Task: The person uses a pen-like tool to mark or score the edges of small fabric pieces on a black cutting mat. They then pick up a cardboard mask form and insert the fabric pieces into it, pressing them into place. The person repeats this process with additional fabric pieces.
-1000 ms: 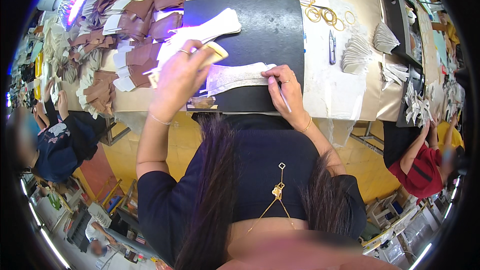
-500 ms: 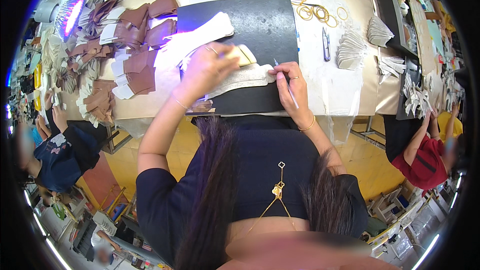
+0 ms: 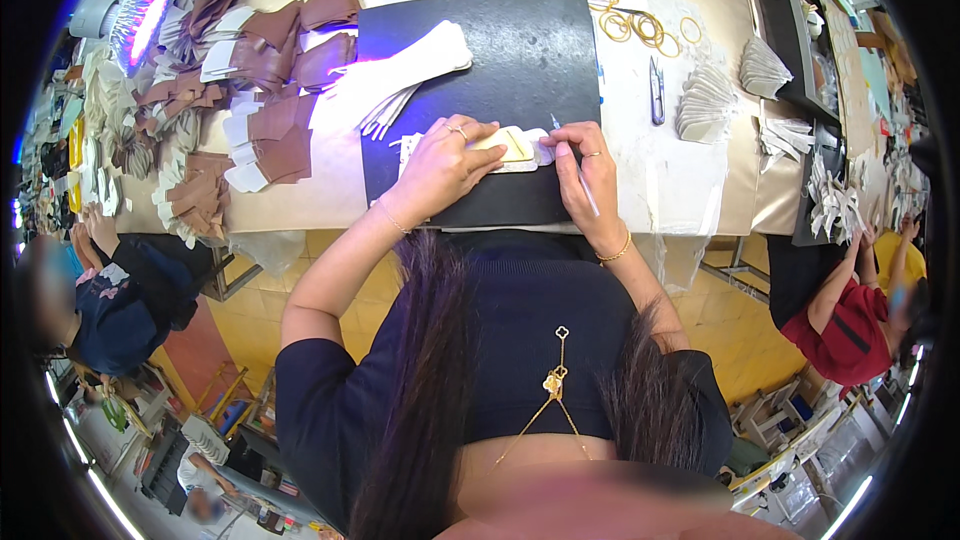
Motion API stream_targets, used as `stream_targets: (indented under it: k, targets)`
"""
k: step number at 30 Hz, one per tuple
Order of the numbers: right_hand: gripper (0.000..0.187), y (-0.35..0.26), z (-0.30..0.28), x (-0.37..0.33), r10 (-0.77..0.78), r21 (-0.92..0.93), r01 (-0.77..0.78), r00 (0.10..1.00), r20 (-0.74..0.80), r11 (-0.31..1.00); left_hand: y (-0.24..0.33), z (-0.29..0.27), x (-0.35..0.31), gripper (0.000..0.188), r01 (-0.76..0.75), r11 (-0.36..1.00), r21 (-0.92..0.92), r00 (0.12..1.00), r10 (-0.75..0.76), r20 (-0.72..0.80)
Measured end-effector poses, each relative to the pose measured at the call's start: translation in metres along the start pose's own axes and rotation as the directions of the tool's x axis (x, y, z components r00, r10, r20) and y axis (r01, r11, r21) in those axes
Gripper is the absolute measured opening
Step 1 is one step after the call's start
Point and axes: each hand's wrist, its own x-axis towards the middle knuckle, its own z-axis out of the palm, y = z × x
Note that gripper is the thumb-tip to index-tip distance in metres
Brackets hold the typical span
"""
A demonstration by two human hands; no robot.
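On the black mat (image 3: 520,50) my left hand (image 3: 450,160) pinches and presses a pale yellow plate (image 3: 512,147) with its fingertips. Under the plate lies a white cut piece (image 3: 545,152), mostly hidden by the plate and my hand. Close on the right, my right hand (image 3: 590,175) holds a slim silver pen (image 3: 588,192) slanted through its fingers, with the pointed tip up beside the far end of the plate. A fanned stack of white strips (image 3: 420,65) rests on the mat beyond my left hand.
Brown and white cut pieces (image 3: 280,130) lie in piles at left, beneath a bright lamp (image 3: 140,28). At right are thread snips (image 3: 656,90), yellow rubber bands (image 3: 645,30), fanned white pieces (image 3: 705,105) and a black tray (image 3: 785,40). Co-workers sit on both sides.
My left hand has come down to the right with the pale yellow plate, which now lies over the white piece. My right hand keeps its hold on the pen, nearly in place.
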Motion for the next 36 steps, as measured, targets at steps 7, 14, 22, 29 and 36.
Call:
stream_targets:
  k: [7,14,22,29,36]
  targets:
    - [0.014,-0.002,0.004,-0.002,0.069,0.032,-0.069,0.998,-0.003,0.997,0.003,0.001,0.001,0.022,0.033,0.999,-0.004,0.999,-0.033,0.011]
    - [0.008,-0.004,0.008,0.007,-0.159,-0.177,0.172,0.984,0.086,0.969,0.009,0.003,0.0,0.018,0.033,0.997,0.077,0.999,-0.034,0.016]
    - [0.006,-0.004,0.02,0.013,-0.259,-0.294,0.288,0.957,0.133,0.911,0.012,0.002,0.002,0.019,0.037,0.99,0.134,0.998,-0.043,0.047]
    - [0.006,-0.011,0.003,0.01,-0.213,-0.382,0.299,0.944,0.25,0.875,0.012,0.003,0.0,0.021,0.034,0.99,0.139,0.998,-0.042,0.055]
    - [0.01,-0.012,-0.002,0.005,-0.173,-0.076,0.172,0.985,-0.011,0.982,0.006,0.001,0.0,0.026,0.024,0.999,0.023,1.0,-0.024,-0.014]
